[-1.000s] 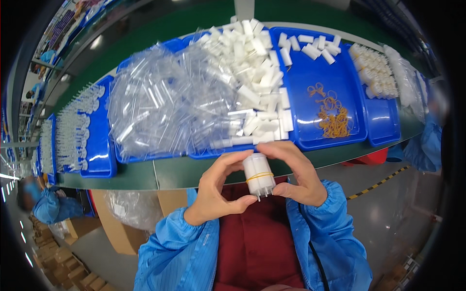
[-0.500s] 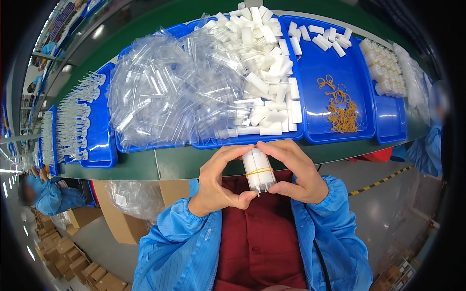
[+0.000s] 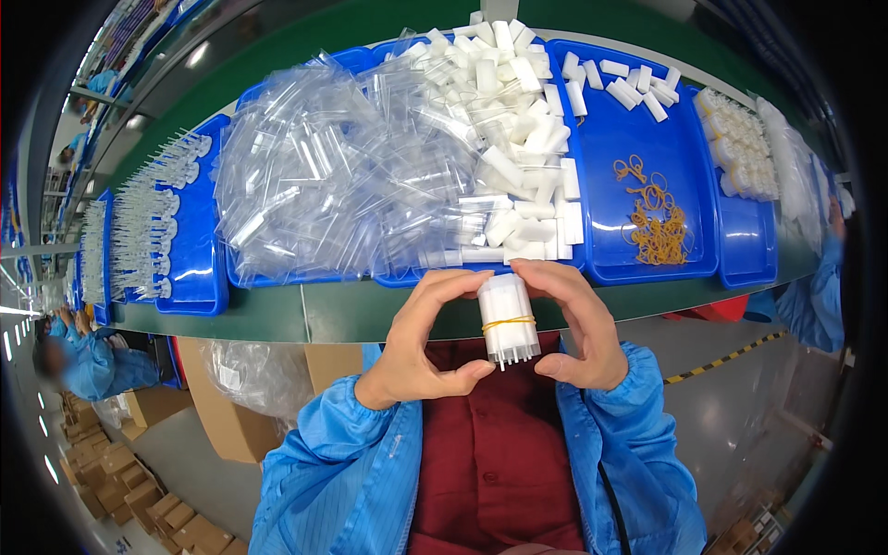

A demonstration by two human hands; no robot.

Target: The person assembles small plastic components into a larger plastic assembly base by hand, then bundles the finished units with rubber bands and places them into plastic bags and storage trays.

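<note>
In front of my chest I hold a bundle of white cylinders in clear plastic sleeves [image 3: 509, 301], with a yellow rubber band [image 3: 509, 323] round its middle. Thin clear prongs stick out of its lower end. My left hand [image 3: 416, 342] is closed on the bundle's left side, its index fingertip at the upper end and its thumb by the lower end. On the other side my right hand [image 3: 587, 328] has its fingertips at the upper end, and its thumb lies just off the lower right corner. The bundle is slightly tilted.
Blue trays on the green table [image 3: 370, 310] hold a heap of clear plastic sleeves [image 3: 305, 176], white cylinders [image 3: 532, 139], yellow rubber bands [image 3: 659, 227], clear pronged parts [image 3: 139, 240] and banded white bundles [image 3: 737, 139]. Cardboard boxes [image 3: 222, 398] stand below. Other people sit left and right.
The bundle has turned in my fingers and moved slightly right. My right thumb has come away from its lower corner, which now shows more of the prongs.
</note>
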